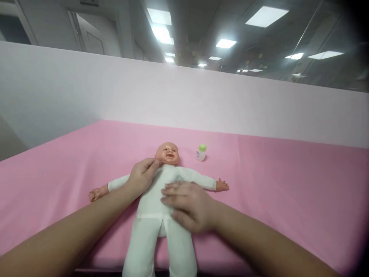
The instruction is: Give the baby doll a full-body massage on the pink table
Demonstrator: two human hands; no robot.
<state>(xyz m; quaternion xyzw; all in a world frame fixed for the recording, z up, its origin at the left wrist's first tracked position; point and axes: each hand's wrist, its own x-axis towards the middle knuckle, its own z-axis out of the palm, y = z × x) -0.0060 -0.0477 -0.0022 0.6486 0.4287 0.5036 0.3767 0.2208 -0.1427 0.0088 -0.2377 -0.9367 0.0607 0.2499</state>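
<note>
Grip: left hand (143,174) is at the doll's shoulder beside the neck, thumb and fingers drawn together near the collar (169,165). Can't tell if cloth is pinched between them. Right hand (192,206) is spread loosely, palm down over the belly, fingers a bit apart and nothing grasped. It's blurred, so can't tell if it presses or just hovers.

Doll (154,202) is face up on the pink sheet (282,207), head toward the white panel (213,104), arms out to both sides, legs crossing the near edge and running out of frame. Bottle (201,154) stands near the head, on the right side of the view, apart from both hands.

Risks, my read: legs past the edge plus a downward pull could slide the doll off. A hard tug at the collar could twist the head or stretch the top (147,209). Sheet looks smooth, so the doll may skid under a push from one side only. Bottle is small; a wide sweep of the right hand or the doll's arm could tip it.

Text: bottle label has small dark print, too small to read. Dark sign (89,2) at the top left, also illegible. No brand readable anywhere.
</note>
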